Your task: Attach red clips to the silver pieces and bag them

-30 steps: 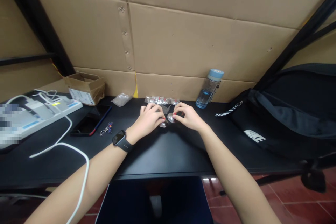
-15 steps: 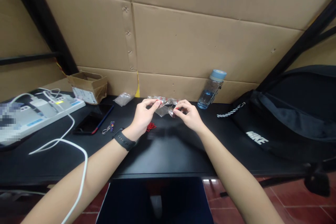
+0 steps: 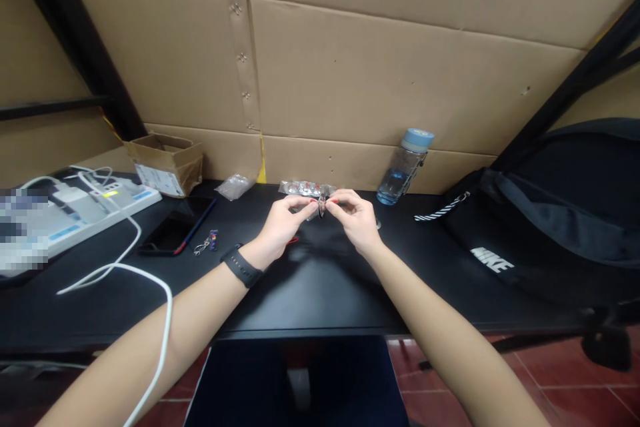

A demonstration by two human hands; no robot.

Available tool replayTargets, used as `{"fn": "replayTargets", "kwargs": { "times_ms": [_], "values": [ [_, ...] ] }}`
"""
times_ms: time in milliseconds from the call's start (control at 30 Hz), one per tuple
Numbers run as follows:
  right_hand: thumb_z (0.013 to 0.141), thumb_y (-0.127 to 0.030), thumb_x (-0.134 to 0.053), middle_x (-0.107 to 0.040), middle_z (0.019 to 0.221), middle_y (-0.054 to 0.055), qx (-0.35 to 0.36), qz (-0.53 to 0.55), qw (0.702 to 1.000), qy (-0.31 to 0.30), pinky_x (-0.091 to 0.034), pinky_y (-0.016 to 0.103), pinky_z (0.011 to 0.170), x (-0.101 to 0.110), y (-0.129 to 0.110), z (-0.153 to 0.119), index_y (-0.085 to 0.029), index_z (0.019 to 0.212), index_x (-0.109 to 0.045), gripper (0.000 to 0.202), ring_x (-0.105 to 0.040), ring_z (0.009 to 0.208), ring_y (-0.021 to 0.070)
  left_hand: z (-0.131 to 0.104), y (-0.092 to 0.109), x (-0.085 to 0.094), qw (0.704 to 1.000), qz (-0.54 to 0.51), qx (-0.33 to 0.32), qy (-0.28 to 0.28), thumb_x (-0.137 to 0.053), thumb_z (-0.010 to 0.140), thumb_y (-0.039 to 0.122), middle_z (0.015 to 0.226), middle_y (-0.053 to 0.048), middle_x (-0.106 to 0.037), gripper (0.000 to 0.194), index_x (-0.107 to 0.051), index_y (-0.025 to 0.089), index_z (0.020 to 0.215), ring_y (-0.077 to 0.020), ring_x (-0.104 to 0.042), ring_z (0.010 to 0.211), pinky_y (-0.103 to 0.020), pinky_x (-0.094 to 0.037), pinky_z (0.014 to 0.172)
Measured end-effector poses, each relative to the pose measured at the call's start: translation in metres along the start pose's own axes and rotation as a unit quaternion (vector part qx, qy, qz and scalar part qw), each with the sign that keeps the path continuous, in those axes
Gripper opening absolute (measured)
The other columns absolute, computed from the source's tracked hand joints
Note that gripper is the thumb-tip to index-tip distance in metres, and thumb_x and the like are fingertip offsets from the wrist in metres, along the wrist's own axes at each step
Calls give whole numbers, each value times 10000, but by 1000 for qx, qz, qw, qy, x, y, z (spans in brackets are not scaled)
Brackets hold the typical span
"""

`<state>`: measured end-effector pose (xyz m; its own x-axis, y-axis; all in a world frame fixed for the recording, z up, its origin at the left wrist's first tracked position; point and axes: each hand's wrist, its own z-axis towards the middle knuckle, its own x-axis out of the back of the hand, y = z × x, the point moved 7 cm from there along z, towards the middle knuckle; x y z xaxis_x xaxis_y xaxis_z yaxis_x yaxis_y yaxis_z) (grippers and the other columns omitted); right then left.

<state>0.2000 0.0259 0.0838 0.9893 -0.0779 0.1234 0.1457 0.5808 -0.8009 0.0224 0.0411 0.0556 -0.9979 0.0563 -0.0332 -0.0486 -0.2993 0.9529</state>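
Observation:
Over the desk's middle, a small round shiny disc [image 3: 321, 207] is turned nearly edge-on; what kind of thing it is I cannot make out. My left hand [image 3: 283, 223] pinches it from the left between thumb and fingers, and a dark watch band circles that wrist. From the right, my right hand [image 3: 357, 217] closes its fingertips on the same disc. Just behind lies a clear plastic pack [image 3: 306, 188] with silver and red round pieces. A red cord [image 3: 294, 240] shows partly beside my left hand. Something small and pale [image 3: 379, 224] peeks out right of my right hand.
At the left are a white power strip [image 3: 75, 230] with cables, a cardboard box [image 3: 167, 163], a phone [image 3: 177, 225] and a keychain [image 3: 207, 241]. A plastic bag [image 3: 235, 187] lies near the cardboard wall. Rightward stand a water bottle [image 3: 404, 167] and a black backpack [image 3: 530, 227].
My hands have come together, and the disc, before in my right hand, is now between both. My left hand has let go of the clear plastic, and the pack lies behind.

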Motion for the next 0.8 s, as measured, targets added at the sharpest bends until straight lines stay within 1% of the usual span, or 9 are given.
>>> {"fn": "replayTargets", "kwargs": {
  "times_ms": [133,233,333,400,500,600,667,733,800],
  "values": [
    [779,-419,-800,-734,974,64,-81,51,995,-37,-578,387,873,-5,8,-3,-199,856,-736,242,-706,899,225,0,2,2,999,46,-21,3,-815,757,393,1007,-87,-749,269,-798,173,911,-242,-674,1002,-381,-486,960],
    [761,-418,-815,-716,1115,66,-168,121,977,-59,-614,420,828,-11,18,-10,-200,885,-710,272,-718,905,222,1,8,6,988,131,-84,12,-799,778,376,1008,-71,-721,215,-807,201,901,-235,-661,999,-387,-469,976],
    [740,-400,-837,-680,1175,57,-216,196,952,-86,-635,470,813,-18,20,-15,-197,870,-675,290,-710,925,214,2,12,8,971,199,-133,22,-782,798,368,1000,-56,-687,180,-814,232,911,-230,-644,994,-391,-461,974],
    [725,-368,-855,-670,1173,48,-222,230,943,-98,-634,497,841,-20,18,-16,-201,873,-667,292,-697,970,217,2,11,7,964,223,-144,21,-779,803,366,982,-48,-670,168,-816,248,916,-228,-633,989,-388,-462,960],
    [704,-304,-874,-658,1202,48,-227,253,935,-99,-621,515,897,-19,16,-16,-235,994,-697,346,-669,1064,234,2,10,6,955,256,-148,20,-778,804,372,965,-38,-652,153,-818,269,911,-227,-613,982,-390,-453,959],
    [697,-276,-873,-659,1235,71,-236,245,935,-102,-606,502,943,-19,19,-16,-227,1087,-724,421,-676,1061,233,1,11,5,947,288,-142,23,-767,813,386,980,-31,-646,148,-816,287,911,-225,-595,987,-399,-437,981],
    [674,-266,-881,-666,1251,81,-232,224,940,-110,-602,480,949,-19,20,-17,-213,1106,-731,460,-693,1023,226,2,11,6,943,301,-140,21,-759,816,398,989,-32,-643,152,-813,286,903,-227,-590,990,-404,-435,987],
    [632,-249,-899,-682,1245,85,-212,184,953,-117,-601,453,939,-17,20,-15,-211,1130,-725,528,-703,1004,224,2,11,4,941,304,-148,3,-742,825,409,1000,-38,-643,166,-805,275,902,-228,-593,993,-404,-439,989],
    [613,-248,-904,-708,1209,89,-184,130,967,-123,-592,429,938,-13,18,-12,-203,1138,-723,557,-707,1009,229,4,8,1,945,285,-154,-32,-733,822,386,1063,-49,-649,237,-775,261,1020,-229,-602,1026,-396,-449,1000]
  ]
}}
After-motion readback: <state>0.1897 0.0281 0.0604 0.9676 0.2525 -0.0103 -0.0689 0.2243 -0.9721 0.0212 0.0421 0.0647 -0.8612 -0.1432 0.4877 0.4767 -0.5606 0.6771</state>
